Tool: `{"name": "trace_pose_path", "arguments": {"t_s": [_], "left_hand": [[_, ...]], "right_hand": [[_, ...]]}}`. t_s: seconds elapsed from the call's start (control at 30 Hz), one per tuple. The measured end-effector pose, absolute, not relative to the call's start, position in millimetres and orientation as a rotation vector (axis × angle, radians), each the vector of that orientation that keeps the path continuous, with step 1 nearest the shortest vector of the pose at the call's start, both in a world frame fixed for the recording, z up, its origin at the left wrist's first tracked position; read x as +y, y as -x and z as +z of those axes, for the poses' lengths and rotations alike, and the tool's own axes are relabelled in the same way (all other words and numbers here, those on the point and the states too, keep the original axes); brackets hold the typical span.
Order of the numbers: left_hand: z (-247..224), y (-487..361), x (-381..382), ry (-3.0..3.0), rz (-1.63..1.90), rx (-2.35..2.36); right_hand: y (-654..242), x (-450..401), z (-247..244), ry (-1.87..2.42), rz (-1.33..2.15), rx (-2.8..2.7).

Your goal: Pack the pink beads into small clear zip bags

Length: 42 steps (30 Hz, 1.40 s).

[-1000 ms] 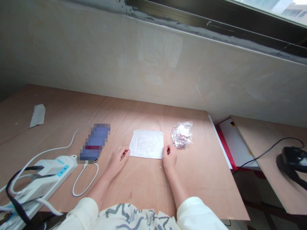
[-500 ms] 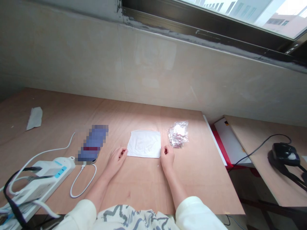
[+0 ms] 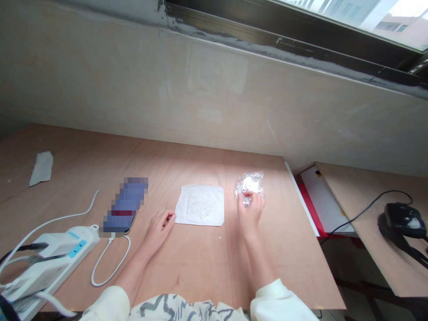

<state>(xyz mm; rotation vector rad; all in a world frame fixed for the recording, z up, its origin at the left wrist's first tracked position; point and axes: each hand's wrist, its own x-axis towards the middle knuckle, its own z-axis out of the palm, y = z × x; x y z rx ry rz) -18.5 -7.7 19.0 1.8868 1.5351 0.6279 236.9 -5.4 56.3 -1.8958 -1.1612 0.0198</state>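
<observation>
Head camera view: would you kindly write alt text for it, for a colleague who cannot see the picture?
A person's right hand touches a crumpled clear plastic packet on a plywood table, while the left hand rests at the edge of a white sheet. A white power strip lies at the lower left.

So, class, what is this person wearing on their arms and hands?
The left sleeve and right sleeve are plain cream, ending partway down the forearms, beside a white top with grey squiggles. No gloves or watch show.
</observation>
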Motion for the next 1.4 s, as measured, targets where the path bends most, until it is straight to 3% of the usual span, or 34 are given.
{"name": "trace_pose_path", "arguments": {"t_s": [0.1, 0.27, 0.43, 0.6, 0.8, 0.9, 1.03, 1.1, 1.4], "left_hand": [[20, 18, -8, -1.867, 0.624, 1.54], [23, 16, -7, -1.85, 0.617, 1.531], [25, 19, -4, -1.698, 0.638, 1.495], [49, 6, 3, -1.429, 0.693, 1.318], [85, -17, 1, -1.397, 0.603, 1.049], [90, -11, -2, -1.346, 0.578, 1.091], [88, 1, -4, -1.232, 0.558, 1.059], [88, 2, -5, -1.183, 0.561, 1.029], [94, 1, -5, -1.119, 0.529, 0.991]], "right_hand": [[-260, 16, 58, 2.024, -0.098, -1.214], [-284, 22, 46, 2.071, 0.005, -1.242], [-274, 1, 83, 1.914, 0.031, -1.008], [-234, -19, 113, 1.522, 0.748, -0.82], [-190, -26, 77, 1.301, 1.284, -0.772], [-182, -28, 64, 1.403, 1.268, -0.844], [-173, -34, 70, 1.681, 0.819, -1.04], [-165, -37, 80, 1.696, 0.755, -1.18], [-142, -22, 102, 1.493, 1.386, -1.477]]}}
